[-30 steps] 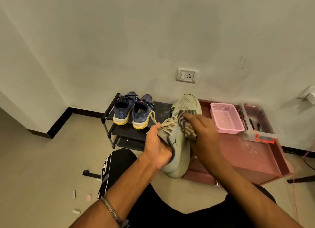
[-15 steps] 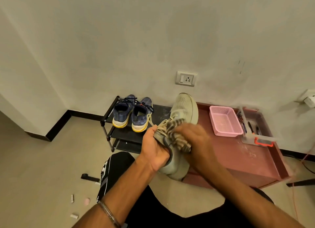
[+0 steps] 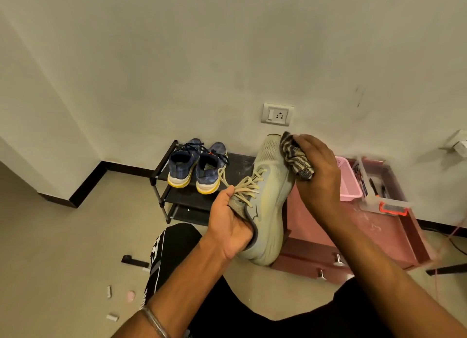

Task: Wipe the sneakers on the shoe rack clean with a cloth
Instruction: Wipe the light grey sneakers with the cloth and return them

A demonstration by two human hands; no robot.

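A pale grey-green sneaker with cream laces is held up in front of me, toe pointing away. My left hand grips it at the collar and heel side. My right hand holds a striped grey cloth bunched against the right side of the toe. Behind, a pair of dark blue sneakers with yellow-edged soles stands on the top shelf of a black shoe rack.
A low pink cabinet stands to the right of the rack, bearing a pink basket and a clear box with pens. A wall socket sits above. Small scraps lie on the floor at left. My dark-trousered knees fill the foreground.
My right hand has carried the cloth from the laces and tongue area forward to the toe of the sneaker. The left hand keeps its hold on the shoe.
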